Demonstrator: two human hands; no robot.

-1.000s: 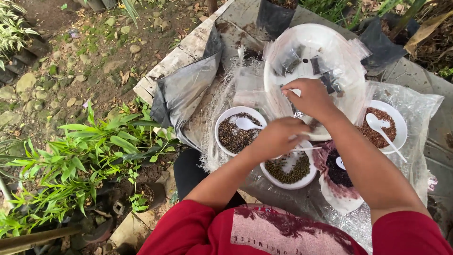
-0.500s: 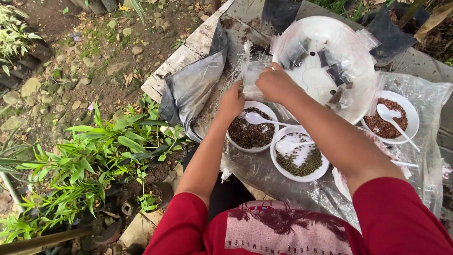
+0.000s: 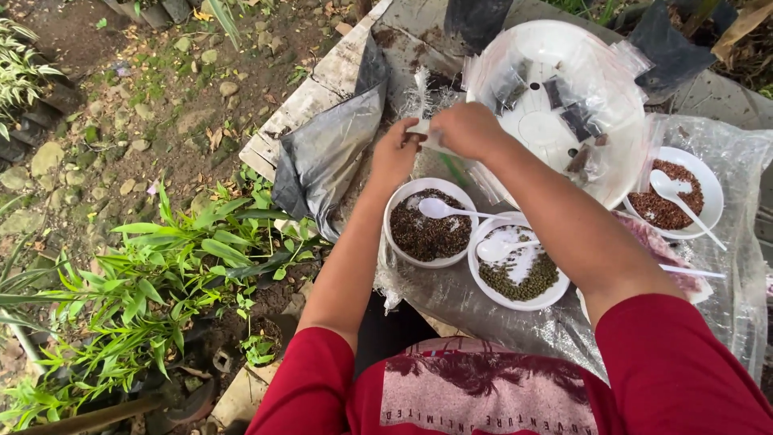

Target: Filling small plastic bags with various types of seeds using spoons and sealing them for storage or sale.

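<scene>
At the upper centre of the frame, beside the large white basin (image 3: 564, 56), the right hand (image 3: 467, 129) and left hand (image 3: 394, 153) both pinch a small clear plastic bag (image 3: 427, 141) above the dark-seed bowl (image 3: 431, 221).

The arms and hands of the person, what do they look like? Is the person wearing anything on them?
Both arms wear short red sleeves, left sleeve and right sleeve, part of a red shirt with a printed picture on the front. Below the sleeves the forearms are bare. The left hand and right hand have no gloves, and no watch or rings show.
</scene>
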